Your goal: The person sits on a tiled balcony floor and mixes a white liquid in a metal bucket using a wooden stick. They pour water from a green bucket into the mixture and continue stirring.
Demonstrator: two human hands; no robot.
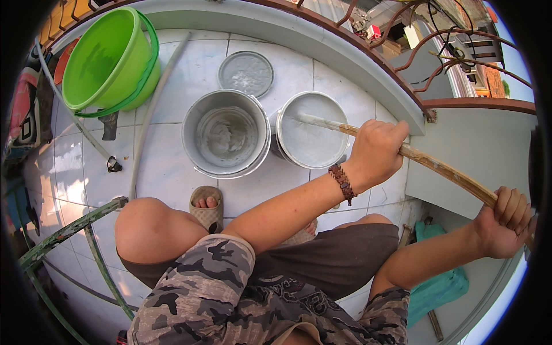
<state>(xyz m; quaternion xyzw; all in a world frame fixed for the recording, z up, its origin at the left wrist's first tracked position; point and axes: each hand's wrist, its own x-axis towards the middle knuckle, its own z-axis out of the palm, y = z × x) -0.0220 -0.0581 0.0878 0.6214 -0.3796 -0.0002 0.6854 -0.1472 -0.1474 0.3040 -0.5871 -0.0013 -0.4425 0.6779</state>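
Head view, person seated or crouched on a balcony, looking down past both knees.

Surface: floor [172, 167] of white glossy tiles with grey grout lines, some streaks and dull patches. A low curved wall [322, 40] with a reddish-brown top edge bounds the far side; curled metal railing [437, 40] rises above it, with neighbouring buildings and sky beyond. To the right stands a plain pale-grey wall face [466, 144].

Left hand [376, 150]: clenched around the wooden stick [437, 167] at mid-length, beaded bracelet on the wrist. Right hand [506, 221]: clenched around the stick's upper end, near the right rim of the picture.

The stick runs diagonally from the right hand down and left; its lower end sits in the pale grey paint of the right bucket [310, 138], which stands on the tiles just beside, apparently touching, a second grey bucket [226, 135] with residue on its bottom. A round grey lid [246, 73] lies flat behind them.

Other: green bucket [109, 60] with handle, far left, tilted. Grey pipe [152, 109] lying across the tiles. Sandalled foot [206, 208] in front of the left grey bucket. Teal cloth [440, 282] at lower right. Green metal frame [69, 236] at lower left.
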